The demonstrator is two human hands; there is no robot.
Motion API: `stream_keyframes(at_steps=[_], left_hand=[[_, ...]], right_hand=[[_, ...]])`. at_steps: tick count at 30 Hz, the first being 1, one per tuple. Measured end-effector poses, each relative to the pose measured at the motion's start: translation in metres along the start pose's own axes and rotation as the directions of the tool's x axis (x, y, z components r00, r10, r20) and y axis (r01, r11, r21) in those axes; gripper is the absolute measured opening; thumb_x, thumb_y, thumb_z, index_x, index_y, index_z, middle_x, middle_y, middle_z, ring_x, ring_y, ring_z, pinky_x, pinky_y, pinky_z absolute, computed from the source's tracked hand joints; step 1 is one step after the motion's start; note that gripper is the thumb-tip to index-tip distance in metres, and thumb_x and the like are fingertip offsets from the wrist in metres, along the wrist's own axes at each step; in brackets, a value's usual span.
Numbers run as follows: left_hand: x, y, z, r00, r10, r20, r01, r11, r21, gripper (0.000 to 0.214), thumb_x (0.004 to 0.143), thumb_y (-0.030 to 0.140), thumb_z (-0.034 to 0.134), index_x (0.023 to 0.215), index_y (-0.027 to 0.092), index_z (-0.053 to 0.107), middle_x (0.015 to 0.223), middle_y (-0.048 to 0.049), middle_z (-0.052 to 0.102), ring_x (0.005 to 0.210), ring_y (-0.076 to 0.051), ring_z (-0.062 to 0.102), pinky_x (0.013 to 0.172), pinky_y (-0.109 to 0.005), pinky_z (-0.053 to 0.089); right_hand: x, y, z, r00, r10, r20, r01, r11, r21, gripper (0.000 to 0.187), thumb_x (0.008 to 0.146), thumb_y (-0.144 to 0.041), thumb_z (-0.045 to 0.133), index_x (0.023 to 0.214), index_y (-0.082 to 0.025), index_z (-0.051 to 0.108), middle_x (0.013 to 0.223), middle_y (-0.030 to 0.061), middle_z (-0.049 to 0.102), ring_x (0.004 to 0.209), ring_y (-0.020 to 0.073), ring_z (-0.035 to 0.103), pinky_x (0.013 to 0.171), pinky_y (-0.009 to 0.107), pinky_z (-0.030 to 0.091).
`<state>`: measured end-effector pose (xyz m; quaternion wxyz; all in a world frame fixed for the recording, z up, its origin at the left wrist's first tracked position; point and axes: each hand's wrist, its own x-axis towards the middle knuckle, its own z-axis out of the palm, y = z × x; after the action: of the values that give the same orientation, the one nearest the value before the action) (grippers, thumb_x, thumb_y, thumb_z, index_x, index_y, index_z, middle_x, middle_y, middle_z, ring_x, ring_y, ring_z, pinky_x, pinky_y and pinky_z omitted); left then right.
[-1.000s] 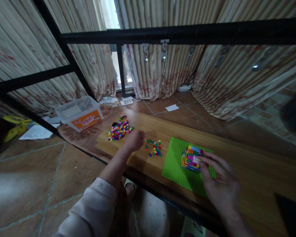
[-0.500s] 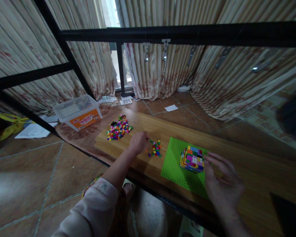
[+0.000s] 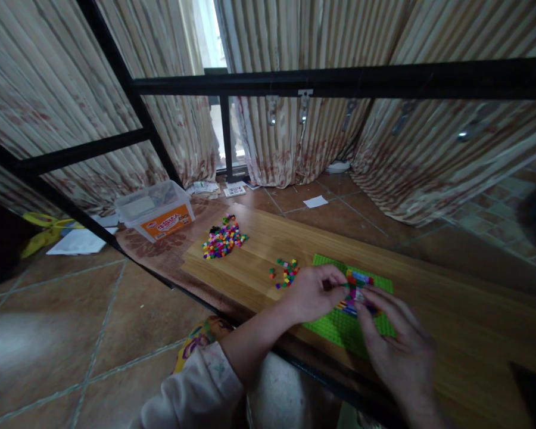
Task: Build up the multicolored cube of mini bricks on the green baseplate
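A block-shaped stack of small multicoloured toy bricks (image 3: 360, 277) stands on a green studded baseplate (image 3: 330, 330), partly hidden behind my fingers. From the left, my left hand (image 3: 315, 293) reaches over the plate, thumb and forefinger pinched on a small green toy brick (image 3: 346, 289) at the stack. My right hand (image 3: 395, 333) is at the stack's right side with its fingertips drawn together; what lies between them is too small to make out. The fingertips of both hands nearly meet. Loose bricks (image 3: 290, 271) lie left of the plate, close to my left wrist.
A larger heap of mixed bricks (image 3: 223, 238) lies farther left on the wooden board (image 3: 259, 238). Behind it stands a clear plastic box (image 3: 156, 208) with an orange label. A black metal frame (image 3: 250, 83) crosses in front of the curtains (image 3: 295, 36).
My left hand has moved right, from the small group of loose bricks to the stack. My right hand has shifted slightly left over the stack. The camera view has tilted a little.
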<state>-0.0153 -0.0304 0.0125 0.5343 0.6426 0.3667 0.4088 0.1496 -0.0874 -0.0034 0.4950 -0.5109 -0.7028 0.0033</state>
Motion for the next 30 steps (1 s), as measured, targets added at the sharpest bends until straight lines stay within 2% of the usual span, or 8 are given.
stream_keyframes(at_steps=[5, 12, 18, 22, 26, 30], left_hand=[[-0.005, 0.005, 0.009, 0.99, -0.073, 0.12, 0.102, 0.961, -0.258, 0.019, 0.077, 0.032, 0.071, 0.082, 0.014, 0.065, 0.072, 0.001, 0.061, 0.062, -0.008, 0.052, 0.062, -0.021, 0.041], [-0.001, 0.009, 0.01, 0.97, -0.162, 0.182, 0.228, 0.867, -0.443, 0.033, 0.066, 0.04, 0.082, 0.076, 0.012, 0.068, 0.07, 0.0016, 0.064, 0.064, -0.008, 0.055, 0.07, -0.024, 0.044], [-0.002, 0.013, 0.009, 0.968, -0.168, 0.188, 0.234, 0.874, -0.426, 0.039, 0.068, 0.049, 0.078, 0.078, 0.012, 0.068, 0.064, 0.0029, 0.06, 0.058, -0.006, 0.05, 0.061, -0.021, 0.041], [-0.002, 0.012, 0.008, 0.959, -0.223, 0.175, 0.273, 0.897, -0.347, 0.043, 0.07, 0.053, 0.075, 0.079, 0.012, 0.068, 0.064, 0.0026, 0.058, 0.057, -0.006, 0.049, 0.055, -0.021, 0.036], [-0.003, 0.012, 0.006, 0.954, -0.231, 0.19, 0.282, 0.908, -0.309, 0.043, 0.071, 0.054, 0.072, 0.08, 0.012, 0.068, 0.065, 0.0024, 0.058, 0.057, -0.006, 0.047, 0.054, -0.022, 0.035], [-0.002, 0.011, 0.005, 0.952, -0.233, 0.2, 0.289, 0.901, -0.323, 0.04, 0.071, 0.053, 0.073, 0.077, 0.013, 0.067, 0.062, 0.0036, 0.056, 0.056, -0.007, 0.047, 0.054, -0.022, 0.034]], right_hand=[[-0.002, -0.002, -0.003, 0.999, 0.011, 0.049, -0.01, 0.999, -0.031, 0.024, 0.089, -0.029, 0.064, 0.113, -0.025, 0.067, 0.108, 0.0049, 0.07, 0.097, 0.0217, 0.066, 0.086, 0.037, 0.052], [0.0, -0.007, -0.006, 0.999, -0.011, 0.042, 0.013, 1.0, -0.029, 0.019, 0.089, -0.031, 0.065, 0.107, -0.024, 0.068, 0.101, 0.0036, 0.071, 0.09, 0.0188, 0.067, 0.083, 0.032, 0.051], [-0.002, -0.006, -0.006, 1.0, 0.015, 0.017, -0.015, 1.0, -0.017, 0.016, 0.088, -0.031, 0.066, 0.103, -0.024, 0.068, 0.098, 0.0032, 0.071, 0.087, 0.019, 0.067, 0.081, 0.032, 0.052], [-0.003, -0.004, -0.005, 0.999, -0.017, 0.043, 0.016, 1.0, 0.01, 0.021, 0.09, -0.026, 0.063, 0.11, -0.025, 0.067, 0.105, 0.0043, 0.07, 0.092, 0.0195, 0.067, 0.085, 0.033, 0.052], [-0.002, -0.003, -0.004, 0.996, -0.048, 0.075, 0.044, 0.998, 0.054, 0.026, 0.092, -0.021, 0.059, 0.117, -0.025, 0.066, 0.11, 0.0053, 0.068, 0.098, 0.0192, 0.066, 0.089, 0.034, 0.051], [-0.001, -0.006, -0.005, 0.998, -0.033, 0.055, 0.032, 0.999, 0.026, 0.022, 0.092, -0.021, 0.059, 0.112, -0.024, 0.066, 0.109, 0.0044, 0.068, 0.098, 0.0179, 0.065, 0.09, 0.032, 0.051]])
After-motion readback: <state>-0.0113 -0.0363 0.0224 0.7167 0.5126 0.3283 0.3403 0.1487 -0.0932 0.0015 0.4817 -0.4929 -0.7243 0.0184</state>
